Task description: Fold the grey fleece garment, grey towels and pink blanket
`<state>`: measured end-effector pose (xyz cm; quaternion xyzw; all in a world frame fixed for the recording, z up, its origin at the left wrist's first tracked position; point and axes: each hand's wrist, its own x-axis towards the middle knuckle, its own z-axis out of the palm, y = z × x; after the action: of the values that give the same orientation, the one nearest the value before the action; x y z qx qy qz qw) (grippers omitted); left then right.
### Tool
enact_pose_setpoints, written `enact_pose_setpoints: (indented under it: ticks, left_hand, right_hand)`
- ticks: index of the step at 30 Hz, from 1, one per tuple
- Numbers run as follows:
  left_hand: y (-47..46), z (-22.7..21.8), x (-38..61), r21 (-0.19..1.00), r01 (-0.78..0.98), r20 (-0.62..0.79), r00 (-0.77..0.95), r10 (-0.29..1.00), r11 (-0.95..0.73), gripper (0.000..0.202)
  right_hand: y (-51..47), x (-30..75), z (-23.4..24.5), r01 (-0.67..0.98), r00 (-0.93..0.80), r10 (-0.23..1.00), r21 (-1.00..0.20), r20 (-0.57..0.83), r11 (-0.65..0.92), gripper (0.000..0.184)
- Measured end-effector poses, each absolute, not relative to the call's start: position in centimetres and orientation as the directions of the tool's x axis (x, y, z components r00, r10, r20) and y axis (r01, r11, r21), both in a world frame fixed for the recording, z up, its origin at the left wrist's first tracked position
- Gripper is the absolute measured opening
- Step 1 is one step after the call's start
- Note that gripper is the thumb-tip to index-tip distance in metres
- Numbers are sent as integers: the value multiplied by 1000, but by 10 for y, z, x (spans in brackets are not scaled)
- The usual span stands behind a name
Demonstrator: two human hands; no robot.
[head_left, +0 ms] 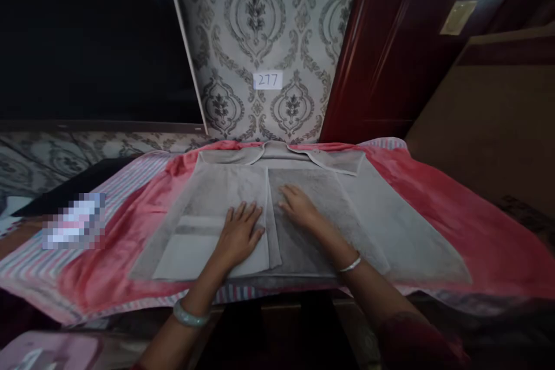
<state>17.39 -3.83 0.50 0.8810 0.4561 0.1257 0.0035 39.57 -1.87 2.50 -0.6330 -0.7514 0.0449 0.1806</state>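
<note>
A grey garment [390,225] with a collar at its far end lies spread flat on a pink blanket [468,225] covering a table. My left hand [240,233] rests palm down on the garment's left front panel, fingers spread. My right hand [299,206] lies flat on the right front panel, fingers stretched toward the collar. Both hands hold nothing. A green bangle circles my left wrist and a thin silver one my right wrist.
A patterned wall panel with a label reading 277 [267,80] stands behind the table. A dark red wooden door [381,58] is at the right, a dark screen [87,40] at the left. A pink-striped cloth [125,185] shows under the blanket's left edge.
</note>
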Motion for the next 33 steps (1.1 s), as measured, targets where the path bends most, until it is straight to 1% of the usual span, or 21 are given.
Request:
enact_pose_setpoints:
  ticks: [2, 4, 6, 8, 9, 11, 14, 16, 19, 21, 23, 25, 27, 30, 33]
  left_hand:
    - [-40, 2, 173, 138, 773, 289, 567, 771, -620, 47]
    - [-44, 2, 172, 150, 735, 362, 581, 729, -661, 40]
    - [-48, 4, 167, 153, 708, 417, 586, 695, -689, 38]
    - [-50, 9, 158, 139, 722, 443, 567, 694, -678, 39]
    - [-49, 12, 152, 122, 752, 445, 541, 713, -647, 39]
    - [-44, 15, 139, 72, 845, 421, 456, 784, -529, 40]
    - [-33, 14, 126, -2, 945, 324, 310, 894, -327, 50]
    - [-28, 10, 123, -28, 962, 264, 270, 926, -273, 55]
    - [-27, 5, 125, -44, 963, 234, 269, 934, -266, 55]
    - [-28, 5, 126, -40, 964, 229, 267, 936, -265, 55]
    - [-29, 5, 126, -31, 963, 228, 266, 936, -266, 55]
    - [-28, 4, 126, -19, 962, 236, 269, 934, -272, 55]
    - [-28, 2, 126, -7, 961, 251, 270, 930, -277, 54]
    - [-29, -1, 123, 8, 959, 258, 270, 928, -282, 55]
    - [-30, 4, 115, 39, 951, 181, 295, 938, -306, 56]
  right_hand:
    - [-1, 368, 34, 927, -163, 966, -304, 199, 219, 55]
    - [12, 342, 40, 914, -197, 956, -314, 216, 259, 56]
    - [22, 324, 40, 906, -221, 953, -317, 207, 279, 57]
    - [26, 313, 33, 908, -248, 955, -307, 161, 287, 58]
    - [27, 311, 28, 909, -259, 956, -300, 136, 289, 58]
    - [27, 310, 19, 910, -276, 956, -292, 103, 294, 59]
    - [28, 309, 18, 913, -272, 959, -294, 78, 283, 59]
    - [34, 304, 25, 920, -249, 965, -288, 86, 264, 57]
    - [52, 294, 37, 922, -236, 962, -280, 138, 266, 56]
    - [69, 292, 40, 921, -248, 960, -276, 130, 276, 57]
    - [85, 297, 37, 932, -213, 974, -282, 76, 226, 60]
    - [96, 305, 31, 947, -133, 991, -292, 25, 135, 65]
    - [101, 311, 24, 951, -66, 997, -299, 32, 72, 69]
    - [101, 314, 16, 955, -31, 997, -293, 65, 49, 70]
    - [99, 312, 13, 957, -27, 997, -285, 77, 48, 70]
